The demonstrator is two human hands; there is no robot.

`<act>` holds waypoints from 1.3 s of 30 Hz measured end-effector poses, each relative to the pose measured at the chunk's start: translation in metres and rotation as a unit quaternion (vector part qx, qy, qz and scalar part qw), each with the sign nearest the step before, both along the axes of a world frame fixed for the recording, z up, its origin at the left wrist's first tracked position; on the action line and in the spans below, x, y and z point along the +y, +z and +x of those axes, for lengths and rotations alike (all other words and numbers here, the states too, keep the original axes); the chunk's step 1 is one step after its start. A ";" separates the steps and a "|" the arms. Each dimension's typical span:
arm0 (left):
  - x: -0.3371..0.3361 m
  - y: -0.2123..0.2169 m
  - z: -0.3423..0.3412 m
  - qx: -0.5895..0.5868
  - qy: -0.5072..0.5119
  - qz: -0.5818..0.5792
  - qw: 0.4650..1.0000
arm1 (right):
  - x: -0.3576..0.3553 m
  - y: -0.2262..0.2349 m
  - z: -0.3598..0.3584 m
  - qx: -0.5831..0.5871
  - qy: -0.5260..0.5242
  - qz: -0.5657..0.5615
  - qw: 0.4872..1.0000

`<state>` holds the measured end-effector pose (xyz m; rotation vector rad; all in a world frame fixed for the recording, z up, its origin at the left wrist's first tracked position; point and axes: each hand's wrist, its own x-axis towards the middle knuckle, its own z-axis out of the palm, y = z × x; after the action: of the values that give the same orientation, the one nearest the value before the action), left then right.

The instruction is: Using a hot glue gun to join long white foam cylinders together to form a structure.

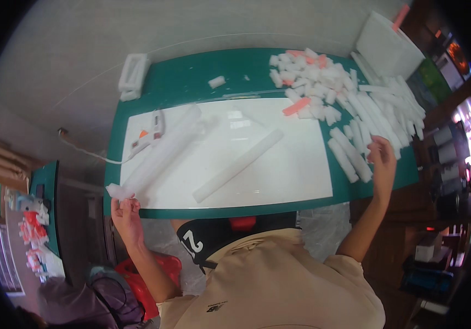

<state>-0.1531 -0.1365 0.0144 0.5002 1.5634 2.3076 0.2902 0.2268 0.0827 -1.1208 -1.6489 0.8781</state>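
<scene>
At the left front corner of the table, the fingers of my left hand (128,219) are closed on a small white foam piece (119,192) at the near end of a long white foam strip (164,145). That strip slants across the white board (295,181); its edges look blurred. My right hand (382,162) is over the table's right side, fingers partly bent and apart, with no object visible in them. Beside it lie short white foam sticks (350,156). Another foam strip (239,165) rests diagonally on the board's middle.
A glue gun (148,134) with a white cord lies at the board's left. Foam blocks (306,77), some pink, are heaped at the back right, near longer foam strips (394,109) and a white box (386,44). A white foam frame (133,77) stands on the back left corner.
</scene>
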 end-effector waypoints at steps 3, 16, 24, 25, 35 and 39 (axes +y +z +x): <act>0.020 -0.001 0.006 0.018 -0.043 -0.052 0.998 | -0.002 0.001 -0.013 -0.028 0.034 -0.007 0.999; 0.073 0.004 0.005 0.096 -0.139 -0.222 0.960 | 0.008 -0.018 -0.017 -0.094 0.037 -0.025 0.995; 0.080 -0.001 0.005 0.120 -0.144 -0.263 0.946 | 0.027 -0.015 -0.012 -0.066 0.068 -0.019 0.995; 0.077 0.001 0.004 0.141 -0.133 -0.277 0.941 | 0.029 -0.016 -0.012 -0.064 0.075 -0.018 0.995; 0.081 0.003 0.002 0.239 -0.101 -0.326 0.909 | 0.056 -0.046 0.037 -0.094 -0.044 0.008 0.995; 0.075 0.005 0.005 0.231 -0.087 -0.318 0.915 | 0.063 -0.039 0.009 -0.261 -0.020 0.068 0.963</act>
<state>-0.1485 -0.0616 0.0194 0.9938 2.2405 1.4729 0.2989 0.2901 0.0439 -1.3577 -2.0657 0.4493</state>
